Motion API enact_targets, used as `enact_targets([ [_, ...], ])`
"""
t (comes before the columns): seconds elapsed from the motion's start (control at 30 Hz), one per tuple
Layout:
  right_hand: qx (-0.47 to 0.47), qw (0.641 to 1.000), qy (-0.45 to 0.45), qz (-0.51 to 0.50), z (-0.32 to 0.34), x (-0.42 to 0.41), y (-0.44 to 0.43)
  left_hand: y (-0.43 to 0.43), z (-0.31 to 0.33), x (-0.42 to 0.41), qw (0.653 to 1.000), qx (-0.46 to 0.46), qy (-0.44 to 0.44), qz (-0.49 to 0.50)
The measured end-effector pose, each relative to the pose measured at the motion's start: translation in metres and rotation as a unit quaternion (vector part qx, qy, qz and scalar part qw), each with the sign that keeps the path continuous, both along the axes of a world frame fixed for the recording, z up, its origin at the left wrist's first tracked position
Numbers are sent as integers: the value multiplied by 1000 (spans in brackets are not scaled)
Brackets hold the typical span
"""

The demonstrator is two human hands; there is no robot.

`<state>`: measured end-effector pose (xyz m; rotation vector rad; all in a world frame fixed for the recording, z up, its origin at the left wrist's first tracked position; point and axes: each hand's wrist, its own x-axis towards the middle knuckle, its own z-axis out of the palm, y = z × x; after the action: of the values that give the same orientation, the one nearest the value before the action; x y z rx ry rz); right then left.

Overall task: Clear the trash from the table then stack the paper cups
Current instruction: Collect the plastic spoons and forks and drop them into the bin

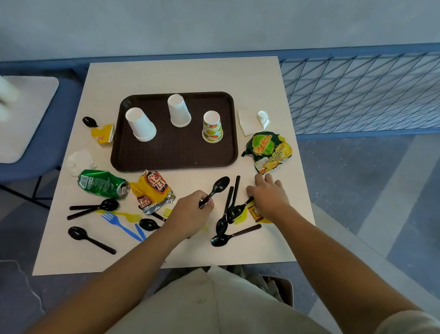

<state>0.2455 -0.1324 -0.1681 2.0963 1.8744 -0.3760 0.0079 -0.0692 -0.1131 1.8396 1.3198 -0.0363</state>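
Observation:
Three paper cups stand upside down on a brown tray (172, 157): two white cups (140, 124) (179, 110) and a printed cup (212, 126). My left hand (190, 213) is shut on a black plastic spoon (218, 186). My right hand (268, 197) rests palm down, fingers spread, over a spoon handle and a small yellow wrapper (256, 213). Just beyond its fingertips lies a green chip bag (269, 151). A crushed green can (103, 184) and an orange foil wrapper (154, 188) lie at the front left. Several black spoons (229, 215) lie between my hands.
Crumpled napkins (263, 119) (80, 161) sit at the tray's right and left. A yellow wrapper (103, 132), blue fork (119, 223) and more black spoons (91, 238) litter the left side. A bin (280, 285) shows under the table's near edge. A blue mesh fence (377, 89) runs on the right.

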Motion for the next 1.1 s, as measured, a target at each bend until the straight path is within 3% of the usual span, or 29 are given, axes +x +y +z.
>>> enact_targets([
  [0.33,-2,994,-18,108,6,22,-1,5,0,1,1000,-5,0,17],
  [0.63,35,988,50,142,15,40,-3,10,0,2,999,-25,-13,35],
  [0.77,22,990,122,74,31,51,-6,12,1,-2,998,-25,-11,48],
  [0.9,40,976,206,-63,51,58,-15,12,5,-3,996,-42,-31,69],
  [1.0,105,923,320,-186,64,43,-24,11,6,0,990,-64,-51,111],
  [1.1,162,837,427,-300,65,6,-26,8,10,4,984,-73,-74,146],
])
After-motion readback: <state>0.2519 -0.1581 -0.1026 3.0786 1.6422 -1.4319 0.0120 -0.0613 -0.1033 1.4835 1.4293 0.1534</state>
